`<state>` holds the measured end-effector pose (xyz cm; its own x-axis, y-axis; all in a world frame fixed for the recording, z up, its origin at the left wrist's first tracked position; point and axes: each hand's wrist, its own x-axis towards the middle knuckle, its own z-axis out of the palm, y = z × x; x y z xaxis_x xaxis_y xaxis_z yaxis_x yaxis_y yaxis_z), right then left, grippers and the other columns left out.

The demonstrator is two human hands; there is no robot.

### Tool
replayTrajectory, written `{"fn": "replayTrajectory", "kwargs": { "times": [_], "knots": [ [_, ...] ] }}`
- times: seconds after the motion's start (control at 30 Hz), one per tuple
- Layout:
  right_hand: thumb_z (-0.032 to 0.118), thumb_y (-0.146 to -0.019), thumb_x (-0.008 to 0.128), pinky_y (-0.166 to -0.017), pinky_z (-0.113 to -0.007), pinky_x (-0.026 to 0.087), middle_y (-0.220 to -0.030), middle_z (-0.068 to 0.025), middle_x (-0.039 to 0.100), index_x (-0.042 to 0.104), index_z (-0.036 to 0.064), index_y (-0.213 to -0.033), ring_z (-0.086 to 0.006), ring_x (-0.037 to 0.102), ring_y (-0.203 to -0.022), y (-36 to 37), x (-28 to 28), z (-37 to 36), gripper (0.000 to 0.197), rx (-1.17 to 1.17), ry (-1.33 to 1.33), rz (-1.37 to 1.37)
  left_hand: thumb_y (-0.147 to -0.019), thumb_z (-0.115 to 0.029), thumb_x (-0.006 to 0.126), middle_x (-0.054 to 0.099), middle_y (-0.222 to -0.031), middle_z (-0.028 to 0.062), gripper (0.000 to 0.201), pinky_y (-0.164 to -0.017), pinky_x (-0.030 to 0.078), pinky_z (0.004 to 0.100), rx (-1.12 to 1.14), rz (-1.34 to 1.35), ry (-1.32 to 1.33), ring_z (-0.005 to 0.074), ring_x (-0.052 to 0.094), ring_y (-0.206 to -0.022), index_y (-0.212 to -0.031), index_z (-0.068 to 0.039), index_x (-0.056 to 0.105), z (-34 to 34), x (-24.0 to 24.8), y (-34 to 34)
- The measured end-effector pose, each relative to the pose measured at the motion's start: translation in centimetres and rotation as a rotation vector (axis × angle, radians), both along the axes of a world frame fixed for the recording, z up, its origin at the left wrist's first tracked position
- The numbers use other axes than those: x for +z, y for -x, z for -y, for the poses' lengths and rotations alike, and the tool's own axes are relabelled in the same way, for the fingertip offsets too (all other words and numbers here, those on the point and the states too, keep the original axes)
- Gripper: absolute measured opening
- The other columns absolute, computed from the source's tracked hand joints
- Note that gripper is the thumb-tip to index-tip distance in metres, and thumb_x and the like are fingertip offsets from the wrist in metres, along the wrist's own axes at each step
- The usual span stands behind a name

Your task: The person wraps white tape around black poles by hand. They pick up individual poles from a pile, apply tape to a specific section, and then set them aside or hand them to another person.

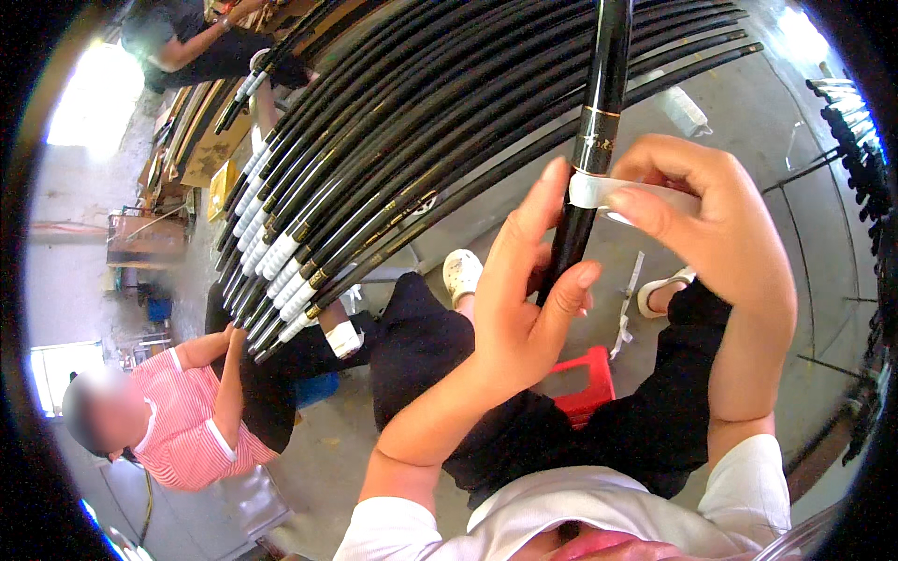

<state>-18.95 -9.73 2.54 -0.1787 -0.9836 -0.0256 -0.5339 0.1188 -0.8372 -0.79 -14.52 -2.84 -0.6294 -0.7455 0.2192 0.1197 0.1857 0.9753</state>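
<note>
A glossy black rod [608,79] with thin gold rings slants up past the top edge in front of me. My left hand [528,309] is closed around its lower part, thumb at the near side and some fingers hidden behind. A turn of white tape [586,190] circles the rod just below the gold ring. From there a short strip runs to my right hand [697,201], which pinches it between thumb and fingers. To the left lies a row of similar black rods [402,159], with white wraps [281,257] near their lower ends.
A person in a red-striped shirt [192,411] sits at the left by the rod ends; another person [187,47] is at the upper left. A red stool [585,383] stands between my legs. White strips [629,304] lie on the floor. More black rods [856,168] line the far right.
</note>
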Motion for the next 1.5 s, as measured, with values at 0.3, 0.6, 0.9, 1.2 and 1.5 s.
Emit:
{"fn": "replayTrajectory", "kwargs": {
  "times": [0.3,0.6,0.9,1.2,1.5],
  "knots": [
    [0.02,-0.084,0.06,-0.059,-0.02,0.038,-0.071,0.0007,0.056,0.062,-0.0011,-0.085,-0.0045,0.049,-0.066,2.5,-1.1,-0.9,0.022,0.094,0.016,0.17,-0.077,-0.002,0.069,0.059,-0.081,0.0086,0.036,-0.038,0.039,0.0198,0.144,-0.136,-0.329,0.0083,0.049,-0.045,-0.099,-0.005,0.041,0.7,-0.1,-0.8],
    [0.033,-0.08,0.063,-0.057,-0.021,0.032,-0.066,0.0,0.049,0.052,0.0015,-0.069,-0.0058,0.044,-0.063,0.5,1.4,-2.6,0.035,-0.119,0.055,0.049,-0.077,-0.017,0.073,0.059,-0.077,0.0071,0.034,-0.039,0.04,0.0205,0.01,-0.246,-0.464,0.0097,0.05,-0.045,-0.094,-0.004,0.047,1.0,0.1,-0.7],
    [0.027,-0.081,0.064,-0.056,-0.021,0.032,-0.064,0.0022,0.049,0.052,0.0023,-0.067,-0.0039,0.042,-0.062,1.1,0.4,-1.6,0.031,-0.088,0.038,0.081,-0.077,-0.027,0.073,0.058,-0.076,0.0053,0.04,-0.042,0.04,0.0207,-0.038,-0.286,-0.554,0.0105,0.051,-0.047,-0.1,-0.003,0.05,0.7,0.0,-0.6],
    [0.027,-0.081,0.064,-0.054,-0.021,0.03,-0.062,0.0024,0.049,0.052,0.0027,-0.066,-0.0033,0.042,-0.061,1.1,0.3,-1.6,0.03,-0.079,0.07,0.06,-0.077,-0.026,0.074,0.054,-0.066,0.0037,0.041,-0.035,0.033,0.0216,-0.041,-0.285,-0.474,0.0082,0.044,-0.04,-0.099,-0.002,0.049,0.7,0.3,-0.7],
    [0.026,-0.082,0.065,-0.053,-0.021,0.029,-0.064,0.0026,0.049,0.053,0.0019,-0.067,-0.0032,0.04,-0.06,0.9,-0.2,-1.2,0.03,-0.065,0.091,0.147,-0.079,-0.034,0.07,0.056,-0.07,0.0052,0.045,-0.038,0.037,0.0207,-0.054,-0.281,-0.518,0.0105,0.048,-0.043,-0.103,-0.001,0.05,0.6,-0.1,-0.5]
  ]
}}
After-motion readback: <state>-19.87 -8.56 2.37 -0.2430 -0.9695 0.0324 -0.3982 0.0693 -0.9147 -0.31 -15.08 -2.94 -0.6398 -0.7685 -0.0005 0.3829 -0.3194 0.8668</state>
